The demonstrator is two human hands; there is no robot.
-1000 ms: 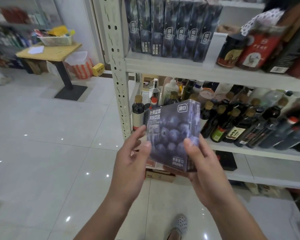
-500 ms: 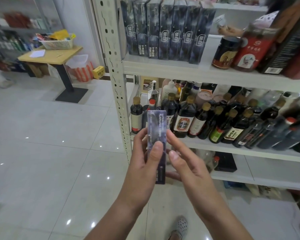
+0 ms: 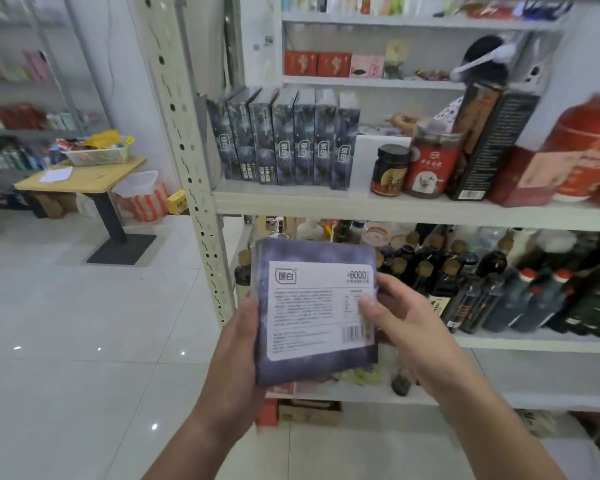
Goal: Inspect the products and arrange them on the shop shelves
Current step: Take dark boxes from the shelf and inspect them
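I hold a flat purple-blue box [image 3: 312,313] upright in front of the shelf unit, its back with a white printed label and barcode facing me. My left hand [image 3: 238,351] grips its left edge and lower corner. My right hand [image 3: 399,320] holds its right edge, thumb pressed on the label near the barcode. Several identical dark blue boxes [image 3: 284,143] stand side by side on the white shelf [image 3: 326,202] above the box, at its left end.
Jars and red tins [image 3: 430,164] fill the same shelf to the right. Dark sauce bottles [image 3: 482,285] crowd the shelf below. The perforated upright post [image 3: 187,150] stands left of the box. A wooden table [image 3: 84,178] with a basket sits far left on the tiled floor.
The box has been turned from its narrow side to its back label facing me. My view has tilted up, showing more upper shelves.
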